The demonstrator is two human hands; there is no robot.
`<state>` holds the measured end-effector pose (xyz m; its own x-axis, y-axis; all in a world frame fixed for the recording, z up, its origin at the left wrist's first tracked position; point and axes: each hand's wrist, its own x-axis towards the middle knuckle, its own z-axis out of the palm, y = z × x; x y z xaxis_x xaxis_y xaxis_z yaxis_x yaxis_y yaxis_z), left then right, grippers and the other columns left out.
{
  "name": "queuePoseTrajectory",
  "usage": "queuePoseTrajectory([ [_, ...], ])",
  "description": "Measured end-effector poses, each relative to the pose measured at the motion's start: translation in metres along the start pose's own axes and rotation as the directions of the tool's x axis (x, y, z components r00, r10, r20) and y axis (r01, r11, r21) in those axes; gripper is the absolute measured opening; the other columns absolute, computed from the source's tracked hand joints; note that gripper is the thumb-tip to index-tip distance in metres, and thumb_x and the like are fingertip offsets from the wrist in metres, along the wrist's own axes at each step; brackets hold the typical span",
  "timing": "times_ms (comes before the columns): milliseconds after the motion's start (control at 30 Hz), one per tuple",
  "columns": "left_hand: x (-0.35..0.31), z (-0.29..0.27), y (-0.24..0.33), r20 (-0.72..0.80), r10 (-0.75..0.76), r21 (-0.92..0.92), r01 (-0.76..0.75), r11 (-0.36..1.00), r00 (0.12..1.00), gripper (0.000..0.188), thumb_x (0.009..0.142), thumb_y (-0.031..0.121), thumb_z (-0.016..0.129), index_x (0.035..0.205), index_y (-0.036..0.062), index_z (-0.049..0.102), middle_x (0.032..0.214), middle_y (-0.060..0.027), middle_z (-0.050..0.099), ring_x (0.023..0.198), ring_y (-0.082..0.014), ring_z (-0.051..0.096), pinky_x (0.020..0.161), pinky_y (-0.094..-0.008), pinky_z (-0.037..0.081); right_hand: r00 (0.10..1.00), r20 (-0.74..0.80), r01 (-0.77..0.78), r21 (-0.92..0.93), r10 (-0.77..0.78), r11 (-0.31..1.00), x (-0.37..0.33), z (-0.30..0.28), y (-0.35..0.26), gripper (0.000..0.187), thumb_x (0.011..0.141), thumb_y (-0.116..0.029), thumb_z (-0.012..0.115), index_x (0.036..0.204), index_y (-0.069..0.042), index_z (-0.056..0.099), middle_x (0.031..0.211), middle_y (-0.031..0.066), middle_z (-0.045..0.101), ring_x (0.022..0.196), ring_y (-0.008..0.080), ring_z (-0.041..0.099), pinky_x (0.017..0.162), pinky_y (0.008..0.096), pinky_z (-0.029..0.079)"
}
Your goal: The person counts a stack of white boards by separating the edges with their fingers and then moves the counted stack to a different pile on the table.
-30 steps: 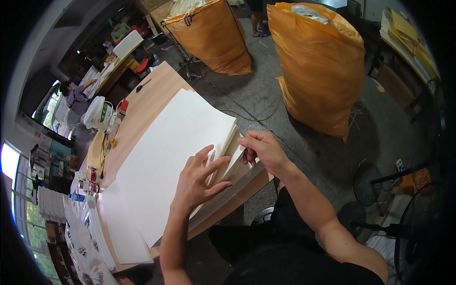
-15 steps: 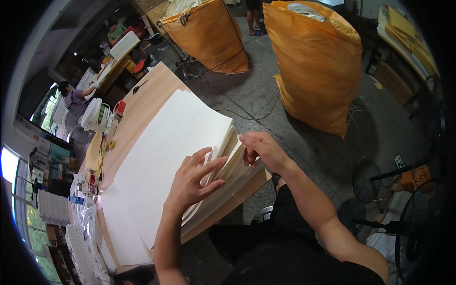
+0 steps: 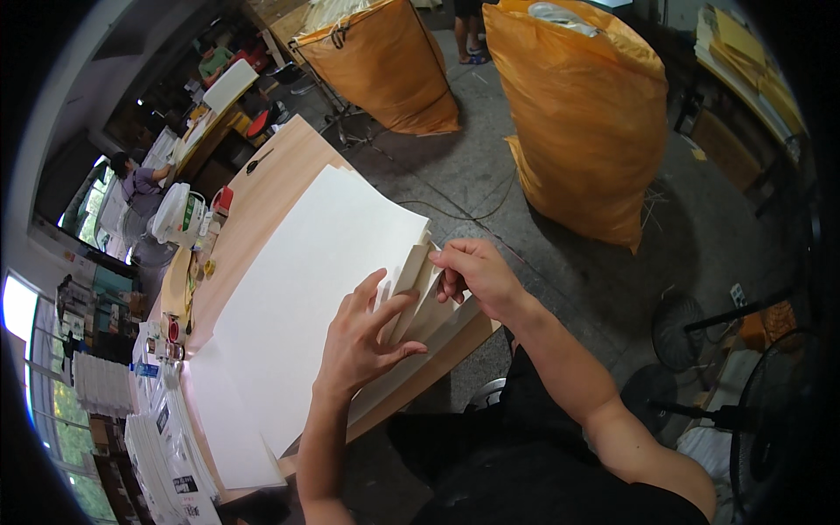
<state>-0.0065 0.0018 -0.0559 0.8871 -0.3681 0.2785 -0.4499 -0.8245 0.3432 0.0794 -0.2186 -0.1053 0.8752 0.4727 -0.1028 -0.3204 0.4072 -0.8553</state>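
While apparently separating edges of white sheets [image 3: 315,254] stacked on the worktop [image 3: 276,175], with wide-spread left hand [image 3: 357,331] and right hand [image 3: 477,276] pinching one edge, apply light, even pressure next.

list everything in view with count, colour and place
sheets: stack, uncounted, white, on table
work table: one, light wood, centre
scissors: one, dark, table's far end
bucket: one, white, table's left side
tape rolls: several, red and yellow, left side
stacked bundles: uncounted, white, lower left
sacks: two, orange, floor beyond table
stacked pieces: uncounted, yellow, upper right
fan: at least one, black, lower right
other people: three, green, purple and dark clothes, background
left hand: one, bare, spread over the stack
right hand: one, bare, fingers curled at the stack's right edge
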Motion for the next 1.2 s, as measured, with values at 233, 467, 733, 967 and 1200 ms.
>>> queuePoseTrajectory([
  [233, 0.0, 0.003, -0.006, 0.015, -0.033, -0.075, 0.034, 0.997, 0.999, 0.059, 0.07, 0.029, 0.094, 0.124, 0.0248, 0.073, 0.14, -0.0103, 0.061, 0.112, -0.0321, 0.065, 0.095, -0.0429, 0.056, 1.0, -0.002, 0.002, -0.046, -0.003, 0.999, 0.001, 0.001, -0.002, 0.033, 0.103, -0.021, 0.065, 0.073, -0.01, 0.057, 0.062, 0.0036, 0.061, 0.057, 0.0154, 0.066, 0.047, 0.0269, 0.043],
  [467, 0.002, -0.001, -0.003, 0.031, -0.041, -0.112, 0.044, 0.993, 0.999, 0.059, 0.069, 0.019, 0.094, 0.124, 0.0203, 0.073, 0.139, -0.0103, 0.062, 0.117, -0.0314, 0.064, 0.099, -0.0431, 0.056, 0.999, 0.027, 0.025, -0.067, -0.023, 0.997, 0.002, -0.002, 0.0, 0.036, 0.104, -0.022, 0.064, 0.07, -0.01, 0.055, 0.061, 0.0035, 0.06, 0.057, 0.0155, 0.065, 0.048, 0.027, 0.044],
  [733, 0.003, -0.003, -0.001, 0.062, -0.065, -0.13, 0.073, 0.989, 0.996, 0.067, 0.065, 0.008, 0.095, 0.129, 0.0153, 0.072, 0.141, -0.011, 0.062, 0.126, -0.0323, 0.064, 0.106, -0.0437, 0.055, 1.0, -0.008, -0.005, 0.087, 0.006, 0.996, -0.003, -0.009, 0.007, 0.042, 0.106, -0.034, 0.06, 0.071, -0.011, 0.054, 0.061, 0.0043, 0.06, 0.058, 0.018, 0.066, 0.051, 0.0292, 0.049],
  [967, -0.001, -0.002, -0.005, 0.03, -0.077, -0.115, 0.08, 0.99, 0.997, 0.053, 0.087, 0.01, 0.077, 0.137, 0.026, 0.069, 0.142, -0.0148, 0.06, 0.12, -0.0351, 0.064, 0.101, -0.0432, 0.055, 0.989, -0.072, 0.121, -0.125, -0.131, 0.985, -0.008, -0.01, 0.016, 0.047, 0.103, -0.042, 0.064, 0.071, -0.01, 0.053, 0.063, 0.0062, 0.062, 0.059, 0.0205, 0.068, 0.053, 0.0318, 0.051],
  [1200, -0.003, 0.002, -0.01, 0.01, -0.015, -0.023, 0.015, 1.0, 1.0, 0.042, 0.09, 0.009, 0.073, 0.131, 0.0221, 0.07, 0.144, -0.0173, 0.058, 0.116, -0.0366, 0.065, 0.099, -0.043, 0.055, 0.994, 0.03, 0.107, -0.207, -0.103, 0.972, 0.003, -0.002, 0.004, 0.034, 0.104, -0.027, 0.064, 0.075, -0.01, 0.057, 0.063, 0.0008, 0.06, 0.06, 0.0135, 0.065, 0.051, 0.0264, 0.044],
])
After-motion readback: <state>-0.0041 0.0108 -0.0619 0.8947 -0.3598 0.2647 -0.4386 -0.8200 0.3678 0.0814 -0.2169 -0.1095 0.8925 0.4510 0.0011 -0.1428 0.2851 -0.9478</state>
